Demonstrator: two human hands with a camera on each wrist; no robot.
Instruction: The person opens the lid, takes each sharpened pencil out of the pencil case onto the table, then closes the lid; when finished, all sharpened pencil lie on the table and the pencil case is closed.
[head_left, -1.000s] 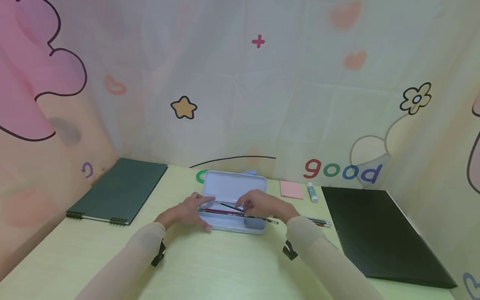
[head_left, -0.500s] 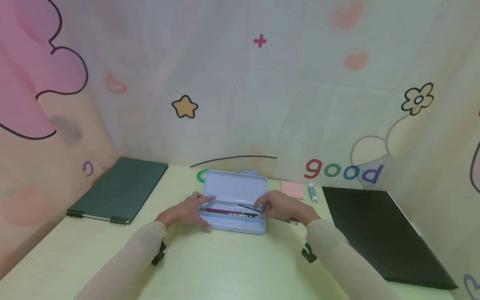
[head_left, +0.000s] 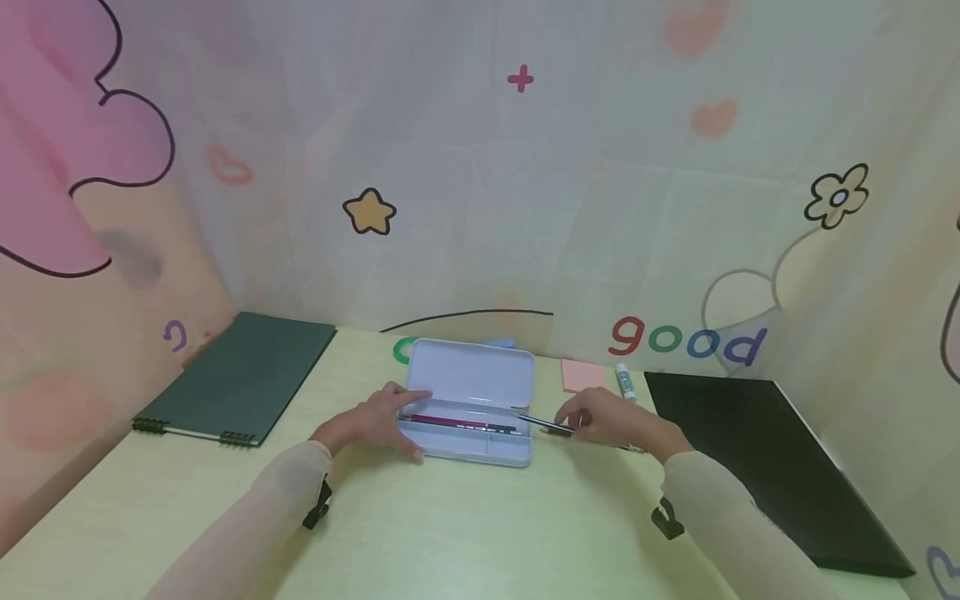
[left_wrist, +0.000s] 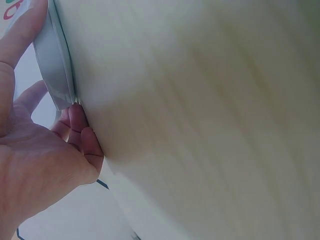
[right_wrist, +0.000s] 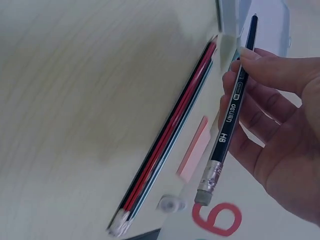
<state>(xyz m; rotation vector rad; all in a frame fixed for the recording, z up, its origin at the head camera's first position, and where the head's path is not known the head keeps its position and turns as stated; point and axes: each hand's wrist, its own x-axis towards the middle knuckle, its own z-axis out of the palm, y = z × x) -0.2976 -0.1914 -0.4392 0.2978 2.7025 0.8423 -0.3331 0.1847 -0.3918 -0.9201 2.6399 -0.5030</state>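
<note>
A pale blue pencil case (head_left: pixel 472 375) lies with its lid raised, and a red pencil (head_left: pixel 446 422) and a dark one lie inside it. My left hand (head_left: pixel 378 421) holds the case's left end, thumb at the front edge; in the left wrist view, fingers curl at the corner of the case (left_wrist: pixel 54 65). Just right of the case, my right hand (head_left: pixel 611 417) pinches a dark HB pencil (right_wrist: pixel 230 112) between thumb and fingers, its eraser end pointing away from the case. Below that hand, red and dark pencils (right_wrist: pixel 170 125) lie side by side on the table.
Pink sticky notes (head_left: pixel 581 375) and a glue stick (head_left: pixel 625 382) lie behind my right hand. A black folder (head_left: pixel 765 467) is at the right, a green spiral notebook (head_left: pixel 247 375) at the left. A green ring (head_left: pixel 402 350) shows behind the case.
My right hand has moved right with the HB pencil, from over the case to above the table beside it. The left hand stays on the case.
</note>
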